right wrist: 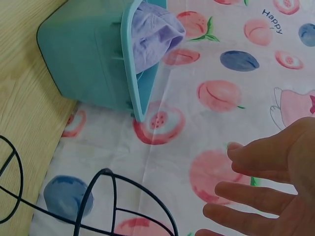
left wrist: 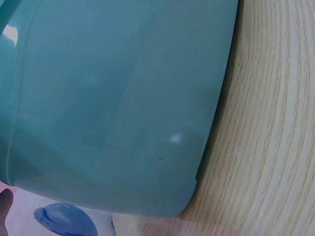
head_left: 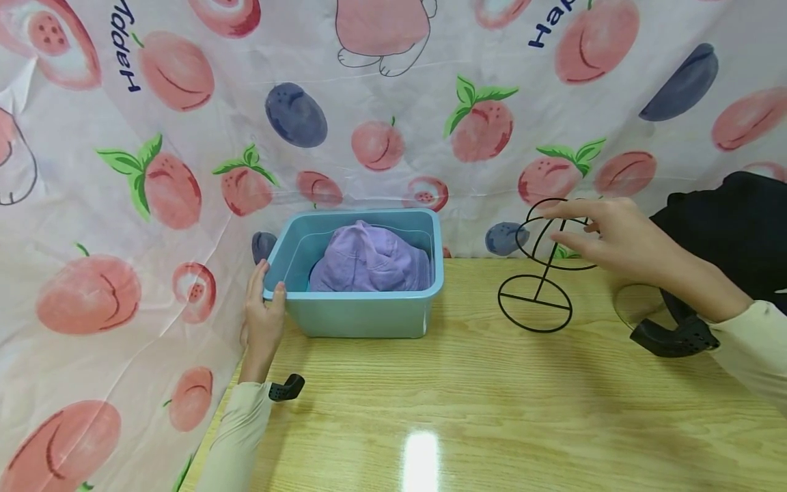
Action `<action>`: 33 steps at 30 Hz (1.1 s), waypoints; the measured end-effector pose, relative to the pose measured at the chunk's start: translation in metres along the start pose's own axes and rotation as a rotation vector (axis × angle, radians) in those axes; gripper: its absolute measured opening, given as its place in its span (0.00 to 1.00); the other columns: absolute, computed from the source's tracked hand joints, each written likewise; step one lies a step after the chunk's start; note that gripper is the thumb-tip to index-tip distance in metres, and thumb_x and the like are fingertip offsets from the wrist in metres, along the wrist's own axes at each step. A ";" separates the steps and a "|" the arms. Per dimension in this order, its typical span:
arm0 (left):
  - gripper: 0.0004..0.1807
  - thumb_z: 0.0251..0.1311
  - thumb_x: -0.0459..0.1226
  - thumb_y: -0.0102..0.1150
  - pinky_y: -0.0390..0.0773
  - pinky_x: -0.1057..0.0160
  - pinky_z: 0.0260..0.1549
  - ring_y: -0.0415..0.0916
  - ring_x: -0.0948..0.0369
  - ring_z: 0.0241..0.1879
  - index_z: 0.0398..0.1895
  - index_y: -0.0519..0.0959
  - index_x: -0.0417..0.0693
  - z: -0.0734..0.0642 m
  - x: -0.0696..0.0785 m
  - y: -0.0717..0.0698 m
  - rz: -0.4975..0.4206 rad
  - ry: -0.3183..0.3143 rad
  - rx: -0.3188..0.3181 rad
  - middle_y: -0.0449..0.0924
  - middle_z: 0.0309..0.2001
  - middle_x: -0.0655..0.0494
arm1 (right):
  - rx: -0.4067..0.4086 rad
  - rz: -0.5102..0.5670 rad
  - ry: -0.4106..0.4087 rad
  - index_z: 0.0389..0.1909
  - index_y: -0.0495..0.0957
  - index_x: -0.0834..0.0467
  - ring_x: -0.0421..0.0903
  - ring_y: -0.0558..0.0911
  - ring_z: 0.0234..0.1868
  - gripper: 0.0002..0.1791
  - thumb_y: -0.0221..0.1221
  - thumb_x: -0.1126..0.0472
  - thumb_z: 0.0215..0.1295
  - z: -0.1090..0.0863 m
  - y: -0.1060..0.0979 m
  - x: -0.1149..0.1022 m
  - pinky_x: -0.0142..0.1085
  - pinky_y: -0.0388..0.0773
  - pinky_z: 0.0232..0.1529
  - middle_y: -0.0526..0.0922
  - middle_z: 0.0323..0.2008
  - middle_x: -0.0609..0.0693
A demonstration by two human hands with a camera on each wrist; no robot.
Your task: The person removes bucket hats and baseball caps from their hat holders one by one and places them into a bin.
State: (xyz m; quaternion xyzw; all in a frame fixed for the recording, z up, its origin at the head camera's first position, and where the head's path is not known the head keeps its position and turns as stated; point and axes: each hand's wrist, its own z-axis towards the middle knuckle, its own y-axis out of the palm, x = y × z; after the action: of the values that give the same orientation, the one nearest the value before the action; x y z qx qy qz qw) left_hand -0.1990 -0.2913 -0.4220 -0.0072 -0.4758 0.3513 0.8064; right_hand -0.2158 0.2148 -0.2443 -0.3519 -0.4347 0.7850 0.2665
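Note:
A purple cloth hat (head_left: 369, 260) lies inside a blue-green plastic bin (head_left: 363, 314). My left hand (head_left: 264, 321) is at the bin's front left corner, fingertips by the left rim and thumb at the front rim. A fingertip (left wrist: 5, 201) shows beside the bin's side in the left wrist view. My right hand (head_left: 621, 239) is raised with fingers extended, nothing in them, and overlaps the top of a black wire stand (head_left: 544, 280) in the head view. From the right wrist, this hand (right wrist: 275, 187) appears with its fingers apart, pointing toward the bin's side.
A black fabric item (head_left: 732, 239) stands at the right, partly behind my right forearm, with a thin ring base (head_left: 642, 307) near it. Fruit-printed cloth (head_left: 381, 184) hangs behind the wooden table (head_left: 492, 396) and along its left side.

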 end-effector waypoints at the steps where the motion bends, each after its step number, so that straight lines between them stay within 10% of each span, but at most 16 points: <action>1: 0.29 0.64 0.39 0.50 0.57 0.48 0.64 0.52 0.61 0.69 0.68 0.63 0.41 0.000 0.000 0.000 0.000 -0.002 -0.001 0.58 0.70 0.56 | 0.002 -0.005 0.001 0.53 0.79 0.58 0.53 0.81 0.38 0.18 0.62 0.64 0.60 -0.001 -0.001 0.001 0.51 0.77 0.36 0.81 0.49 0.58; 33: 0.29 0.64 0.39 0.49 0.56 0.48 0.64 0.52 0.60 0.69 0.68 0.63 0.41 -0.001 -0.001 0.002 -0.003 0.002 0.006 0.58 0.70 0.52 | 0.014 -0.283 0.109 0.49 0.78 0.66 0.63 0.79 0.34 0.19 0.64 0.66 0.55 -0.023 -0.032 0.044 0.58 0.73 0.33 0.79 0.45 0.71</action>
State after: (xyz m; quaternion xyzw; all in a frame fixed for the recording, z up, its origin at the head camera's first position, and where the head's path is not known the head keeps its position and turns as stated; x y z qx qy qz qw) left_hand -0.2000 -0.2900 -0.4239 -0.0044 -0.4737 0.3517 0.8074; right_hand -0.2209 0.2729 -0.2391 -0.3275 -0.4594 0.7223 0.3999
